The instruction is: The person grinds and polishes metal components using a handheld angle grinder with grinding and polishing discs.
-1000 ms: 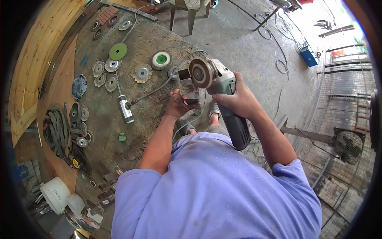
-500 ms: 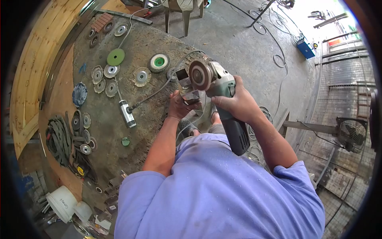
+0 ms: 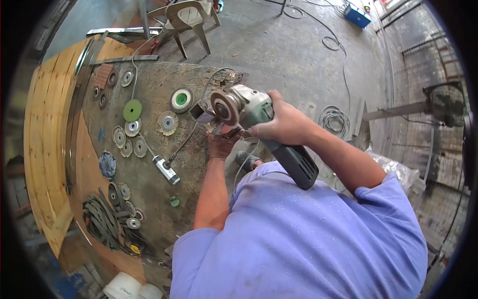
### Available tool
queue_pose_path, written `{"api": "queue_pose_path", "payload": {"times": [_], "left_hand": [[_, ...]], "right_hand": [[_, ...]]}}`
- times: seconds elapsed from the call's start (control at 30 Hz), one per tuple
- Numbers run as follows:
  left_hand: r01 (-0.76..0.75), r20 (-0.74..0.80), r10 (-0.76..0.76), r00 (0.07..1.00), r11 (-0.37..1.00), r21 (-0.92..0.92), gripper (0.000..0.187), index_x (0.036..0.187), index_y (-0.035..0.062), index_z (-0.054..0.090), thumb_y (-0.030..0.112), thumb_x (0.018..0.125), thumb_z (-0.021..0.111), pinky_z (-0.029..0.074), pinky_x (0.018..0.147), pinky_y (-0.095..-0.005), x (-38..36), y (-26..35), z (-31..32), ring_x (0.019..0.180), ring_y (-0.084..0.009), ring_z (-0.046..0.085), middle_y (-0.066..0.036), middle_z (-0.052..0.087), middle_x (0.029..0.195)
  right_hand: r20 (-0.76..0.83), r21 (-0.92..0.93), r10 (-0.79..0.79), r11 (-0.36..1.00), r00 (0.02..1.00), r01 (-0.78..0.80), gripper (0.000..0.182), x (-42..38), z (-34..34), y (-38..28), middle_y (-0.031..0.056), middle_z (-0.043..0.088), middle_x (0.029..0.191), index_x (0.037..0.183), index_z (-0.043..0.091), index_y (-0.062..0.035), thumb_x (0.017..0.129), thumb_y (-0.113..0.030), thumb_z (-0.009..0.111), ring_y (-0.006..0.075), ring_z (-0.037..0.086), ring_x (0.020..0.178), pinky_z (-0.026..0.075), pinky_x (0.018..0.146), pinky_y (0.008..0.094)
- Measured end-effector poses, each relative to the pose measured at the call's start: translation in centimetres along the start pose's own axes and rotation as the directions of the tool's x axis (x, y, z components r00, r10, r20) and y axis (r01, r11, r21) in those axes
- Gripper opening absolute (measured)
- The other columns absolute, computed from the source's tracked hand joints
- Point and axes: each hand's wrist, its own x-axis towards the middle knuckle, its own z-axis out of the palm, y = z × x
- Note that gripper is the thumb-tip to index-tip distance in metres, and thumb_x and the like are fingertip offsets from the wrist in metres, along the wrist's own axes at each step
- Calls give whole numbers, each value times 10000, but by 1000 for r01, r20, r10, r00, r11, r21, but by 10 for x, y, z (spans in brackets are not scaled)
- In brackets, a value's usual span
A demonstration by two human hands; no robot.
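Note:
My right hand is wrapped round the green and grey body of an angle grinder, whose black rear end points down toward my shirt. The brown disc on its front is beside a shiny square metal tube. My left hand grips the lower part of that tube, just below the disc. Whether the disc touches the metal cannot be made out. Left of the tube, a green-centred wheel and a flap-edged wheel lie on the worn tabletop.
A green disc, several other discs and a silver tool with a cord lie at the left. Dark straps are nearer me. Beyond are a plastic chair and a blue box. A fan stands right.
The view has turned, so the bench items appear lower and more of the chair shows. The grinder and tube appear further left, still held, with the grinder tilted more.

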Motion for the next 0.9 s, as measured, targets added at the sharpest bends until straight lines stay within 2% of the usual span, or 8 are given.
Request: {"api": "queue_pose_path", "payload": {"times": [0.23,0.4,0.5,0.57,0.67,0.77,0.8,0.9], "left_hand": [[-312,4,341,940,854,417,390,1058,-11,694,95,750,907,642,798,-344,1,9,2,815,-206,775,-70,793,889],[-136,73,116,991,883,449,434,1167,19,681,262,846,844,635,831,-380,0,31,-1,937,-238,771,-107,792,998],[4,60,-24,998,948,318,537,1297,26,615,432,953,687,598,949,-447,-1,-25,-8,1142,-257,710,-159,741,1199],[2,128,35,991,961,-275,639,1362,28,564,534,974,589,515,1058,-523,-1,-51,-6,1253,-262,641,-170,692,1295],[147,97,-110,989,757,-637,394,1142,46,656,354,907,723,539,990,-438,-3,2,1,1090,-217,682,-84,731,1120],[-77,-23,85,996,968,240,293,1007,72,723,291,846,832,564,903,-371,2,18,3,975,-201,711,-35,761,1009],[-192,38,227,973,711,677,311,1003,81,728,317,834,841,561,891,-368,3,16,2,971,-204,707,-33,760,1010],[-208,38,253,967,689,694,398,1048,132,730,425,800,835,521,906,-382,2,12,-1,988,-210,692,-13,750,1062]], "right_hand": [[-109,-123,-140,984,984,127,1018,41,-15,-10,310,666,1124,1442,358,93,710,-431,833,389,688,1040,534,923,413],[1,-118,-177,977,984,176,1023,41,-24,-7,302,670,1137,1471,363,63,698,-418,830,387,686,1056,520,952,409],[26,-166,-161,973,987,163,1026,50,-20,-9,302,668,1145,1478,364,49,693,-417,833,390,683,1071,515,959,410],[25,-169,-161,972,987,163,1028,49,-23,-14,303,669,1143,1479,364,48,690,-416,833,392,683,1074,516,956,410],[41,-164,-152,974,988,156,1032,45,-22,-11,305,668,1138,1478,361,49,688,-417,833,393,684,1067,518,948,412],[47,-190,-137,971,989,144,1036,51,-24,-14,304,666,1135,1478,355,56,690,-420,832,391,684,1057,518,949,411],[44,-201,-133,970,990,139,1038,53,-25,-17,303,666,1134,1477,354,60,691,-421,831,389,684,1054,518,951,409],[-64,-299,-156,945,986,130,1042,54,-32,-29,292,659,1155,1476,350,70,695,-420,835,375,680,1062,516,962,400]]}}
